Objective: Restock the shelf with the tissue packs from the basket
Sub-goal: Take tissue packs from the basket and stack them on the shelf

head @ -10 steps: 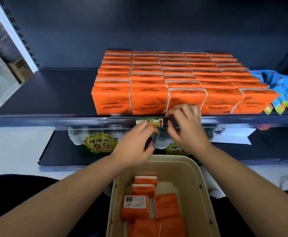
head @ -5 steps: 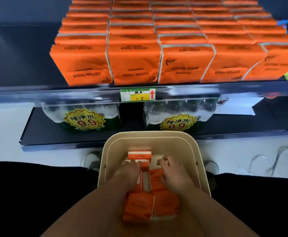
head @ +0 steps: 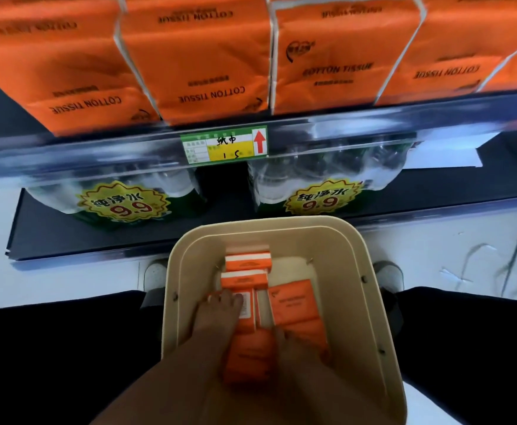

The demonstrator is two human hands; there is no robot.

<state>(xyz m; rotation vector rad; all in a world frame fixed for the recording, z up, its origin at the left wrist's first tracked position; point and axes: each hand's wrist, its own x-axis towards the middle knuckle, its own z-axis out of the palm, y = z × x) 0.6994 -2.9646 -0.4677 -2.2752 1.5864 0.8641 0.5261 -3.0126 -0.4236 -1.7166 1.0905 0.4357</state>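
A beige basket [head: 362, 250] stands below me with several orange tissue packs [head: 246, 262] lying in it. My left hand [head: 217, 320] reaches into the basket's left side, its fingers curled over a pack with a white barcode label [head: 246, 308]. Lower right in the basket, my right hand [head: 298, 351] grips an orange pack [head: 294, 305], thumb at the pack's left edge; its fingertips are hidden. Rows of the same orange "cotton tissue" packs [head: 195, 56] fill the upper shelf [head: 373, 124] right to its front edge.
A green and yellow price tag [head: 224, 144] sits on the shelf's front rail. On the lower shelf are two shrink-wrapped packs of water bottles [head: 122, 200] [head: 321, 191]. My shoes [head: 154, 273] flank the basket on the white floor.
Both hands came down from the shelf front into the basket. They now sit deeper among the packs, and my view has moved closer to the shelf and basket.
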